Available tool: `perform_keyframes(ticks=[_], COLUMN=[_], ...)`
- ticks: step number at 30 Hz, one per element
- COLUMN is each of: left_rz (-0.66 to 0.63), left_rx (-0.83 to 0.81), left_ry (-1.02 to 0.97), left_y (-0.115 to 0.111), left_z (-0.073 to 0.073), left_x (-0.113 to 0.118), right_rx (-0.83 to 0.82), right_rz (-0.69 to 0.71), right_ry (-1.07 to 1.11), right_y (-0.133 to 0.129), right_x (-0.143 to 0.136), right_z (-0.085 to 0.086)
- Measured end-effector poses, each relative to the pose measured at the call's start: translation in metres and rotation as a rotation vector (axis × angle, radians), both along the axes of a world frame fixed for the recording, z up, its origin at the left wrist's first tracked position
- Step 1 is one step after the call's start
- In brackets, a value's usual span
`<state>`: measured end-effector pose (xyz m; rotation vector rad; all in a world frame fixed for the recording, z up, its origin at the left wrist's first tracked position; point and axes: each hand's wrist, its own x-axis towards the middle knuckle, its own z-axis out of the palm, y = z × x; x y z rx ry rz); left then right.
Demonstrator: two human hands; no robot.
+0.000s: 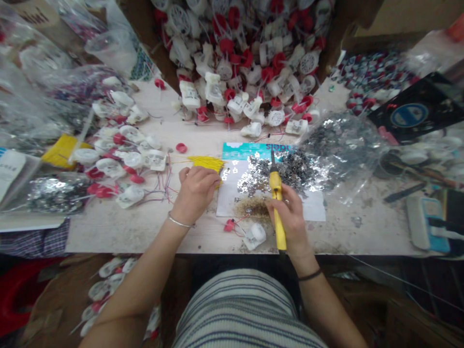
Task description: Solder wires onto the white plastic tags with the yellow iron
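My right hand (293, 212) is wrapped round the yellow handle of a soldering iron (277, 193), its dark tip pointing away from me above a pile of small shiny metal pieces (253, 174). My left hand (197, 191) rests at a bundle of thin yellow wires (206, 162) with its fingers pinched together; whatever lies between the fingertips is hidden. Beneath the metal pieces is a white and teal sheet (224, 208), stained brown near my right hand. In front of the sheet, close to the table edge, lies a white plastic part (255, 235) wired to a small red piece (229, 225).
An open box (166, 72) of white and red wired parts stands at the back. More such parts (130, 159) are heaped on the left. To the right are a clear plastic bag (348, 154), a black box (416, 108) and a power strip (427, 222).
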<state>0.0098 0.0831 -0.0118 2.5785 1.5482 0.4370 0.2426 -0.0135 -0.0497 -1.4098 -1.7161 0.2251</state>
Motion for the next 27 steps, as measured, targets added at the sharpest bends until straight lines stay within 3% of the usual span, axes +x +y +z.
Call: perform_keyframes(ticks=[5, 8, 11, 14, 18, 27], left_rz=[0.041, -0.086, -0.23, -0.227, -0.203, -0.196], left_rx=[0.059, -0.15, -0.431, -0.573, -0.528, -0.443], left_ry=[-0.184, -0.261, -0.176, -0.058, 0.005, 0.12], left_y=[-0.005, -0.017, -0.029, -0.037, -0.038, -0.037], left_z=[0.009, 0.011, 0.007, 0.001, 0.0, 0.001], left_x=[0.01, 0.031, 0.058, 0.08, 0.095, 0.108], right_rx=[0.144, 0.142, 0.051, -0.038, -0.088, -0.056], right_rz=[-0.177, -0.185, -0.18, -0.122, -0.135, -0.024], right_ry=[0.086, 0.156, 0.119, 0.127, 0.161, 0.021], right_y=[-0.035, -0.065, -0.094, -0.117, -0.13, -0.122], right_x=[0.018, 0.025, 0.028, 0.032, 0.036, 0.043], right_z=[0.009, 0.014, 0.02, 0.027, 0.032, 0.017])
